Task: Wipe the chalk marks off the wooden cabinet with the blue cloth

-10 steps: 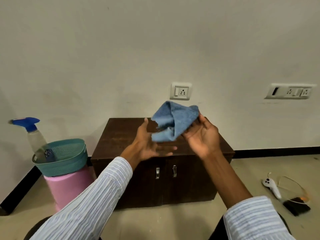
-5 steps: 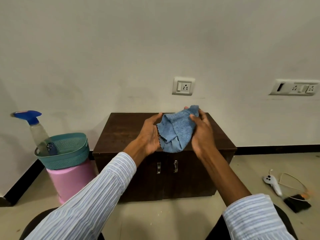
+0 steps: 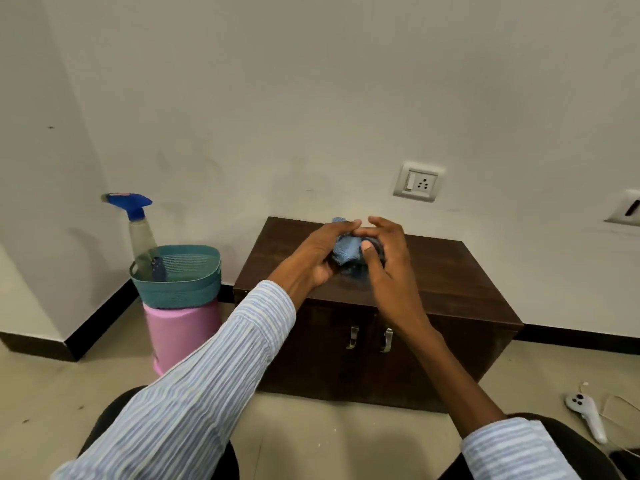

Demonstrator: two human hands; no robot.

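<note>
While the blue cloth (image 3: 346, 250) sat bunched between both hands above the wooden cabinet (image 3: 450, 271), the left hand (image 3: 317, 256) cupped it and the right hand (image 3: 384, 261) pinched it with curled fingers, probably wadding it into a pad for wiping.

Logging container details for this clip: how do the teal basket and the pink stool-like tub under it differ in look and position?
The teal basket has perforated mesh walls and an open top holding a spray bottle; the pink tub is solid and smooth-sided. The basket sits on top, while the tub stands on the floor beneath it. The basket looks wider than the tub. Both appear to be plastic and stand left of the wooden cabinet.
</note>
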